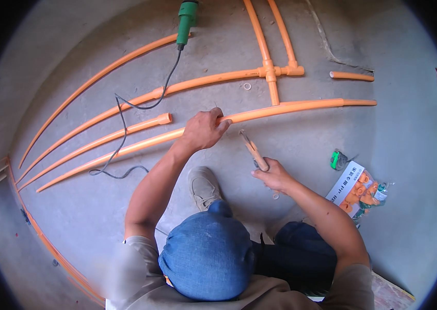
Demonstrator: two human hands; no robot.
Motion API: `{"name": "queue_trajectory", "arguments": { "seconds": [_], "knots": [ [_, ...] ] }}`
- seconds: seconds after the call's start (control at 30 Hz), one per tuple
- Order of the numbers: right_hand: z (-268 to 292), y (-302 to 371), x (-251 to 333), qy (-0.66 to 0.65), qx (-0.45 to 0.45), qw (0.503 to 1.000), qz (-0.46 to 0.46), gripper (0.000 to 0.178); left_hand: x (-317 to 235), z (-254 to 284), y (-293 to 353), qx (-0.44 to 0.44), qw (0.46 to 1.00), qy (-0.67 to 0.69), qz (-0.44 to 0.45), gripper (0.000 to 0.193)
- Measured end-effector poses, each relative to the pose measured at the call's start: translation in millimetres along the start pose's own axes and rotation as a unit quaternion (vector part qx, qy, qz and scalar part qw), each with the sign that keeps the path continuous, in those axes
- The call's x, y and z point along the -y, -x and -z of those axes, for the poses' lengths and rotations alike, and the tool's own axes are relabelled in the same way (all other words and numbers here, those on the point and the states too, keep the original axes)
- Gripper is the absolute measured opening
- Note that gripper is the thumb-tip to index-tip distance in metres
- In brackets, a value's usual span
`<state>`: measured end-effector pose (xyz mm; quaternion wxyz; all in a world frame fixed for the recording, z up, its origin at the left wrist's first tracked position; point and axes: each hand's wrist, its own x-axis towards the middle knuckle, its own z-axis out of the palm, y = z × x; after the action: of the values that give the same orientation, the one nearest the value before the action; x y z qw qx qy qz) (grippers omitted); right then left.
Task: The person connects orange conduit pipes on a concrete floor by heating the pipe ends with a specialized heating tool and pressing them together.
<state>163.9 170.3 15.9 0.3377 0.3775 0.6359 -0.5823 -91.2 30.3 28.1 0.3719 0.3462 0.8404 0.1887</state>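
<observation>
My left hand (207, 129) is closed around a long orange plastic pipe (151, 140), which runs across the floor from the lower left to the right. In my right hand (276, 176) is what looks like a pipe cutter (255, 155), with a narrow metal head and tan-orange handles. Its tip points up and left, just below the pipe and apart from it. Beyond the held pipe lies an orange pipe assembly (213, 80) with a cross-shaped fitting (269, 70). A shorter pipe with a socket end (164, 118) lies to the left.
A green corded tool (184, 26) lies at the far side, its dark cable (122, 119) looping over the pipes. To the right are a short pipe piece (352, 76), a green tape measure (338, 160) and a bag of orange fittings (358, 192). My shoe (204, 186) is close by.
</observation>
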Motion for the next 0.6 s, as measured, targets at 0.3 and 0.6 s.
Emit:
{"name": "queue_trajectory", "arguments": {
  "seconds": [0.3, 0.6],
  "knots": [
    [-47.7, -14.2, 21.5, -0.038, -0.074, 0.996, 0.037, 0.038, 0.7, -11.6, -1.7, -0.01, 1.0, 0.01, 0.003, 0.044],
    [-54.3, -7.8, 52.1, -0.038, -0.07, 0.997, 0.022, 0.061, 6.7, -13.1, -2.5, 0.013, 1.0, 0.017, 0.015, 0.044]
  ]
}}
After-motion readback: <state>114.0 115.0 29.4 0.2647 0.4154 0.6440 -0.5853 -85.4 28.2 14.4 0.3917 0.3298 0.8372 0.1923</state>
